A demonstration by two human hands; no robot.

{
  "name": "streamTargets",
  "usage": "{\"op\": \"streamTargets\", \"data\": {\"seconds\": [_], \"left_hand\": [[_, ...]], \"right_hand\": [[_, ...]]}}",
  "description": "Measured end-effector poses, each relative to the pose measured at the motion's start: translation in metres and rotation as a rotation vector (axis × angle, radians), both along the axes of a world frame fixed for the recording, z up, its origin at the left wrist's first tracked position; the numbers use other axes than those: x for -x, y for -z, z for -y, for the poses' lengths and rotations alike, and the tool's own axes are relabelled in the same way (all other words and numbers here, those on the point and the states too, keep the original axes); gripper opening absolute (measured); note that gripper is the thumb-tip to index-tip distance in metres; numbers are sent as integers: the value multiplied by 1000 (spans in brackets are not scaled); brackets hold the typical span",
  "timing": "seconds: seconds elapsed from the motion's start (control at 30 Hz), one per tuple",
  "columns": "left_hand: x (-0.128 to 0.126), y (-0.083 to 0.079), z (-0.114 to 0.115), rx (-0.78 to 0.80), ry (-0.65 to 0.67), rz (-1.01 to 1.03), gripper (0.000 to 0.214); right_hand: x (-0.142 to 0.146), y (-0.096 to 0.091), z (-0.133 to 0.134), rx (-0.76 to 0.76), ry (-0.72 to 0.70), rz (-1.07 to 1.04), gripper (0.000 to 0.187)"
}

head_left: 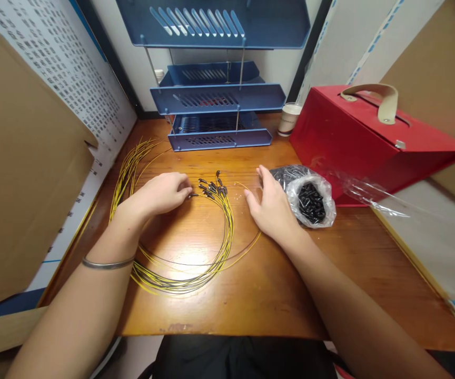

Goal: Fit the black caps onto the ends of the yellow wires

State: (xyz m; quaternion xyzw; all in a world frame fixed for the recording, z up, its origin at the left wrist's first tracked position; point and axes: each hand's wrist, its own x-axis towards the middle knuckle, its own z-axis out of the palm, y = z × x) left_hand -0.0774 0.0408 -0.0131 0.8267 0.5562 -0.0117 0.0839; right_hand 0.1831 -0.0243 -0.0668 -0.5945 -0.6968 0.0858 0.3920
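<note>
Wires [229, 226] loop near left hand [163, 193]; right hand [271, 208] spread beside bag [294, 198].

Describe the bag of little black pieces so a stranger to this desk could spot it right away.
Start at the big red box on the right side of the wooden desk. Just in front of its left end, beside the right hand, sits a clear plastic bag. Its open mouth shows many small black pieces, unlike the yellow-and-black wires on the hand's other side.
</note>
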Motion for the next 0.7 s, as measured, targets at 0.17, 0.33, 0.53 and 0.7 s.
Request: {"op": "streamTargets", "data": {"seconds": [0.17, 0.33, 0.53, 0.7], "left_hand": [[-4, -2, 3, 26, 45, 30, 43], [-4, 2, 4, 62, 66, 67, 27], [-2, 6, 2, 39, 78, 76, 24], [-1, 7, 1, 13, 77, 90, 23]], "right_hand": [[-1, 4, -1, -31, 9, 92, 45], [-1, 3, 1, -19, 4, 148, 32], [0, 3, 1, 41, -21, 257, 25], [2, -2, 4, 112, 63, 332, 24]]}}
